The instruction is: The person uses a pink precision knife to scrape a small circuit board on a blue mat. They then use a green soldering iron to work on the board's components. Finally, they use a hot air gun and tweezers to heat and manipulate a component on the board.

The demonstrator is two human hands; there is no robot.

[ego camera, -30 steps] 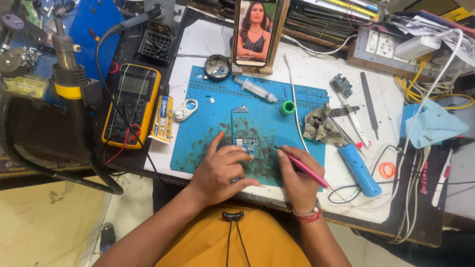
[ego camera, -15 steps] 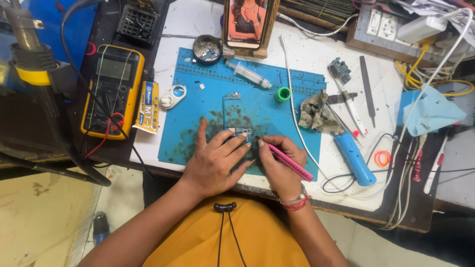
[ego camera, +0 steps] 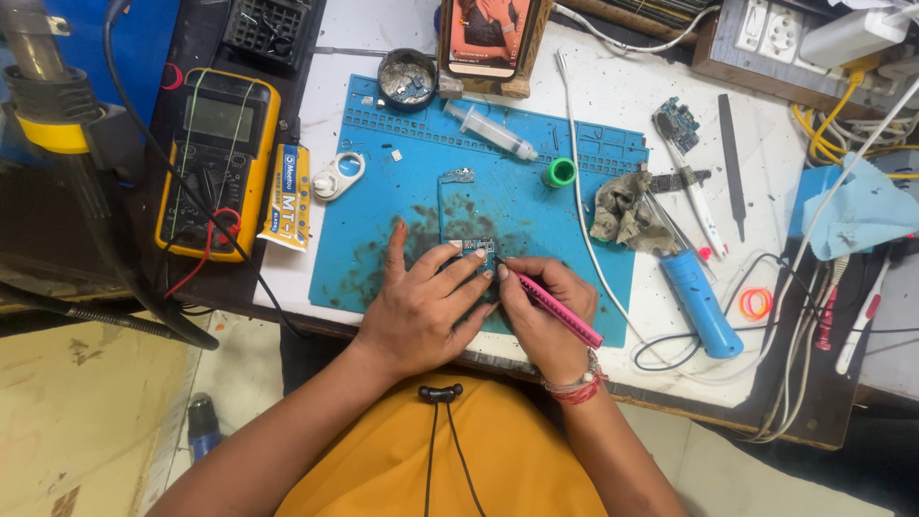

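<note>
Left hand [ego camera: 421, 311]: lying palm-down, fingers spread, fingertips pinning a small circuit board [ego camera: 476, 247] at the middle of the blue mat [ego camera: 383, 206]. Right hand [ego camera: 541, 311]: curling around a slim pink tool [ego camera: 555, 308], its tip meeting the board's right edge. Mat: rubbery, ridged, smudged dark. Board largely hiding under the fingers; detail unclear. Tabletop [ego camera: 622, 105]: white, extending behind the mat.
</note>
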